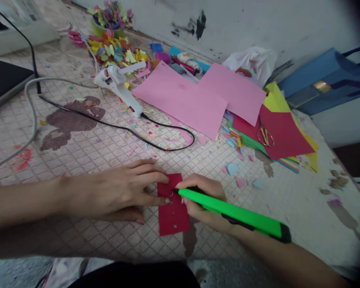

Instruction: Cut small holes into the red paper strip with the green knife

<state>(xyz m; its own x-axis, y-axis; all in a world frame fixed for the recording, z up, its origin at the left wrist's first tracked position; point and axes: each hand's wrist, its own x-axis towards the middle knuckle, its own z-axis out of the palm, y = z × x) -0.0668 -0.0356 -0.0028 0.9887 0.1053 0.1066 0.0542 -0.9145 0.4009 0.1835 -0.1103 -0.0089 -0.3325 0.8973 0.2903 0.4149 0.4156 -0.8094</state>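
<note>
A small red paper strip (pixel 174 218) lies on the quilted tablecloth in front of me, with several small round marks or holes down its middle. My left hand (pixel 123 190) lies with fingers stretched out, its fingertips resting on the left part of the strip. Wrapped round a bright green utility knife (pixel 237 210) with a black end, my right hand (pixel 205 196) holds it slanted. The knife's dark tip touches or nearly touches the strip's upper half, close to a curved mark. I cannot make out the blade.
A white glue gun (pixel 118 88) with a looping black cable lies beyond my hands. Pink paper sheets (pixel 183 98), red paper (pixel 288 136) and gold scissors (pixel 265 136) are at the right. Paper flowers (pixel 114 50) pile up at the back; scraps litter the cloth. A dark laptop-like slab (pixel 6 82) sits left.
</note>
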